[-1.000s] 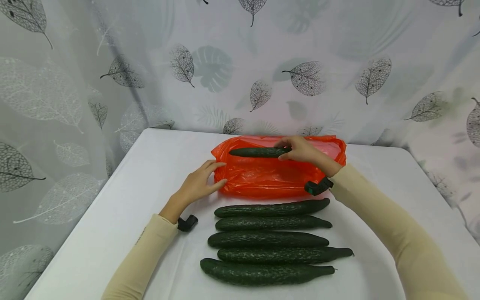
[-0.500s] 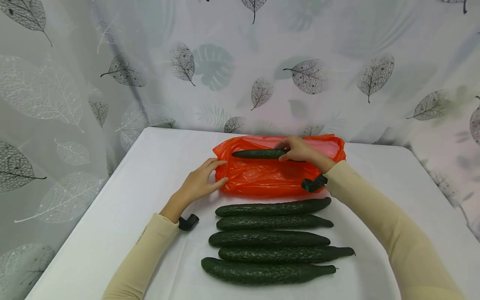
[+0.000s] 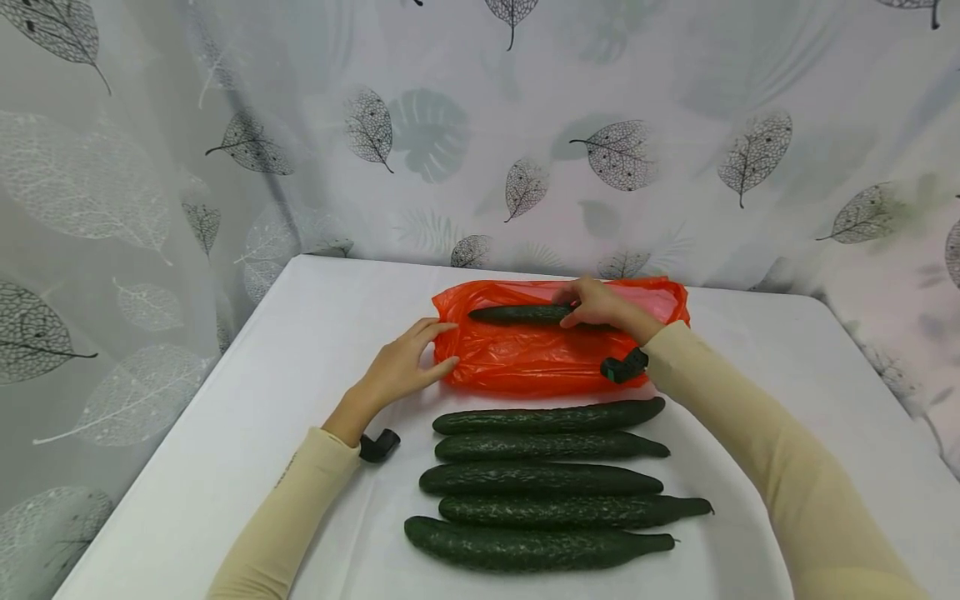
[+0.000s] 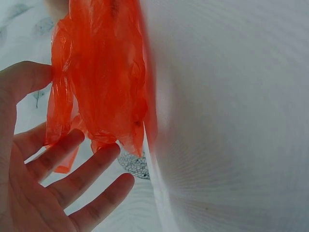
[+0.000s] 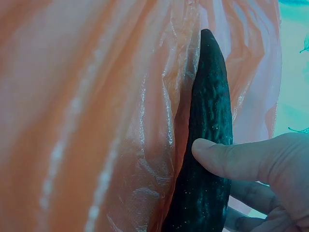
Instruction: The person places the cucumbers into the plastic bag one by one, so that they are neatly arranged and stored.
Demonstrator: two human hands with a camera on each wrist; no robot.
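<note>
My right hand [image 3: 596,302] grips a dark green cucumber [image 3: 517,314] at the mouth of a red plastic bag [image 3: 517,358]. In the right wrist view the thumb lies across the cucumber [image 5: 210,106], with the other fingers on its far side and the bag's film alongside. My left hand [image 3: 405,362] is at the bag's left end, fingers spread. The left wrist view has its thumb and fingertips right at the crumpled edge of the bag [image 4: 106,72]. The cucumber's right end shows dimly beyond the right hand, partly hidden by it and the film.
Several more cucumbers [image 3: 540,479] lie side by side in a row in front of the bag on the white-covered table [image 3: 360,533]. A leaf-patterned curtain [image 3: 480,133] hangs behind the table and along its left side.
The right hand has lowered the cucumber a little, toward me and into the bag's opening. The left hand stays nearly still at the bag's left end.
</note>
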